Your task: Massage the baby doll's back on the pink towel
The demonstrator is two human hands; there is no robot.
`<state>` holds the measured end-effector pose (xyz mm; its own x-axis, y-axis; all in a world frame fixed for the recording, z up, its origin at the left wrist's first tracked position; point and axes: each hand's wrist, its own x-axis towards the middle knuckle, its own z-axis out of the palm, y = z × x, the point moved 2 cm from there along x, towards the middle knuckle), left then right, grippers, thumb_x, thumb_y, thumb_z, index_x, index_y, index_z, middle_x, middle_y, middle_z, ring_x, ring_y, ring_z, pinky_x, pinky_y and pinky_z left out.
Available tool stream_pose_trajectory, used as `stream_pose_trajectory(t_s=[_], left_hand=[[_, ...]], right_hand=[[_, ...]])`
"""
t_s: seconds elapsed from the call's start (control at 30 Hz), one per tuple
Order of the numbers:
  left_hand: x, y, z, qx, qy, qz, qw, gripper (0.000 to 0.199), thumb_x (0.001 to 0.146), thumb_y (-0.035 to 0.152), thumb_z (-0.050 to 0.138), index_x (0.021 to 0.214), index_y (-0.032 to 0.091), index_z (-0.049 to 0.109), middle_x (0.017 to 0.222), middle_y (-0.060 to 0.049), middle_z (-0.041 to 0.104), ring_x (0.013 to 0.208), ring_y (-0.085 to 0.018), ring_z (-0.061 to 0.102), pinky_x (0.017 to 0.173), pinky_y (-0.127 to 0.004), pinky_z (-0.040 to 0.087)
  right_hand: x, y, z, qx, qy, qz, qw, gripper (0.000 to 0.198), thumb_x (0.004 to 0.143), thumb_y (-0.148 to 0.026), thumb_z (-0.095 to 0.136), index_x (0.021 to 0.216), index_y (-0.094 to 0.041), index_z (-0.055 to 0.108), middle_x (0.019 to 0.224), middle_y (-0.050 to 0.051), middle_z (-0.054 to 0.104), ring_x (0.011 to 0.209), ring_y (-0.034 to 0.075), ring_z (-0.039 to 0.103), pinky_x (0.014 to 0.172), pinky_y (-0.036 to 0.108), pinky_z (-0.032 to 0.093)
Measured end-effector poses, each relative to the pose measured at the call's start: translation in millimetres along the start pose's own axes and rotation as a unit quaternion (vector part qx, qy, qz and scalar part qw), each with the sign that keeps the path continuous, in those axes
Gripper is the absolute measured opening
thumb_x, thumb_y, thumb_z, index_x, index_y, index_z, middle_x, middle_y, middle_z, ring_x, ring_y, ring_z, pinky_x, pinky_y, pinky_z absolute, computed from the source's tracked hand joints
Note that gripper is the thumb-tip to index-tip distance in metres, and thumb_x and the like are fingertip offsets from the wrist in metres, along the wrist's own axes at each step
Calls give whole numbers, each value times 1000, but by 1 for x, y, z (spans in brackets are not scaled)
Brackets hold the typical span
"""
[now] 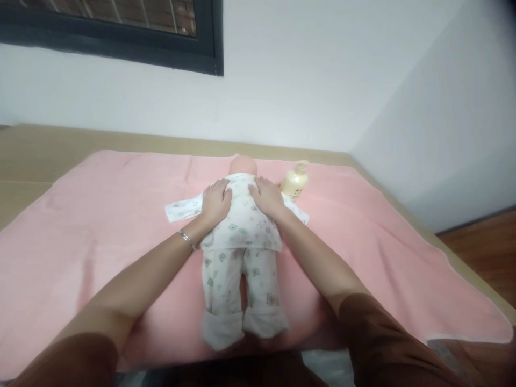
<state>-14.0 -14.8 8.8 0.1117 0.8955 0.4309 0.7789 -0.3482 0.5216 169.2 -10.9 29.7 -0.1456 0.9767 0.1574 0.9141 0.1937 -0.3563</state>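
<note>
A baby doll [242, 228] in a white long-sleeved top and trousers with small printed figures lies stretched out on a pink cloth. Its head points away from me, with no face showing, and both sleeves stick out sideways. My left hand [216, 203] rests flat on the left side of the doll's upper body, fingers pointing forward. On the opposite side lies my right hand [266, 196], also flat, its thumb toward the middle of the doll. The trouser ends are folded over nearest me. A pale yellow pump bottle [294, 184] stands just beyond the doll's right sleeve.
The pink cloth [342, 231] spreads over a tan tabletop [24, 156], with some creases at the right. Behind it rises a white wall [282, 97] with a dark-framed window [217, 48]. Wooden floor [484, 247] shows at the right.
</note>
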Motion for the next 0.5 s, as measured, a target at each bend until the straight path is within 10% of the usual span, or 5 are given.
stream_pose_trajectory(t_s=[0.3, 0.5], left_hand=[[1, -7, 3, -27, 18, 11, 999, 51, 95, 31, 35, 132, 10, 62, 141, -15, 63, 133, -27, 58, 119, -45, 42], [1, -7, 3, -29, 25, 13, 999, 49, 96, 33, 35, 132, 15, 62, 139, -11, 66, 131, -25, 60, 118, -44, 43]], right_hand=[[-45, -58, 3, -73, 15, -108, 991, 58, 101, -32, 37, 154, -10, 40, 164, 22, 31, 152, 45, 26, 121, 64, 24], [-19, -30, -1, 10, -30, -178, 984, 52, 103, -39, 36, 151, -23, 47, 168, 7, 29, 157, 34, 19, 126, 60, 16]])
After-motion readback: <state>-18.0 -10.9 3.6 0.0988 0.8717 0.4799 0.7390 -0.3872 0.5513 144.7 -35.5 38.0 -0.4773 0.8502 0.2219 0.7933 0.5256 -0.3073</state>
